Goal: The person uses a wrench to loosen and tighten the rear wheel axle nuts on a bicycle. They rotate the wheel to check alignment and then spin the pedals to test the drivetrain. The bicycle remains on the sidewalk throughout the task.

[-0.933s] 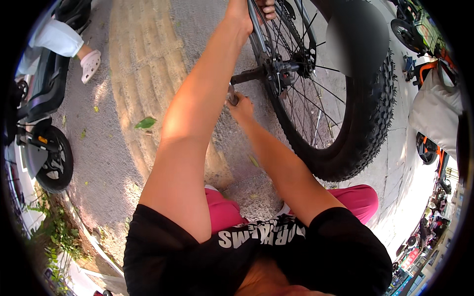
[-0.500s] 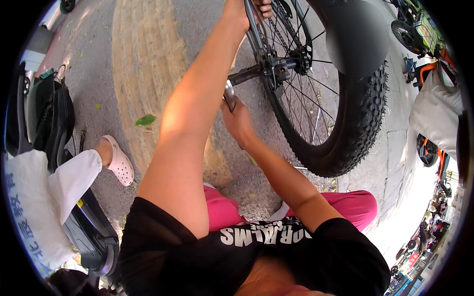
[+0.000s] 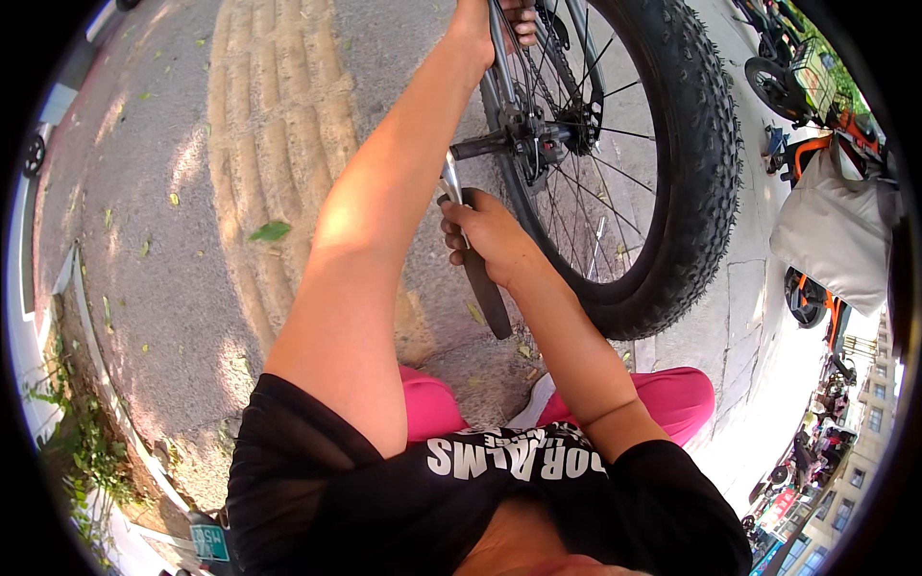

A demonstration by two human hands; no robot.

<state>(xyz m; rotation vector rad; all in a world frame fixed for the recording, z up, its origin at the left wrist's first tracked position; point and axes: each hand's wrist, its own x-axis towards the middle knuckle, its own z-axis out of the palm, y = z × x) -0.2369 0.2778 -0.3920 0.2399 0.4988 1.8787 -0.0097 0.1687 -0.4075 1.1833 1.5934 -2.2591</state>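
Observation:
A bicycle's rear wheel (image 3: 696,240) with a fat knobbly tyre stands before me on the right. At the top, my left hand (image 3: 512,24) is wrapped round a grey frame tube (image 3: 506,72) beside the spokes; part of the hand is cut off by the picture's edge. A dark cylindrical bar (image 3: 478,147) juts out leftward from the wheel hub (image 3: 535,144). Below that bar, my right hand (image 3: 490,235) grips a wrench with a silver head and a dark handle (image 3: 487,293). The wrench's head meets the bar's outer end; my left forearm partly hides the contact.
A yellow ribbed paving strip (image 3: 279,125) runs over the grey ground at left, with a green leaf (image 3: 270,231) on it. Parked two-wheelers, one with a pale grey cover (image 3: 831,230), stand at right. My bent legs in pink trousers (image 3: 663,398) are close below the wheel.
My right hand has shifted slightly right and down, and the wrench's dark handle now shows below it. The person in a pink clog and the scooter at left have gone from view.

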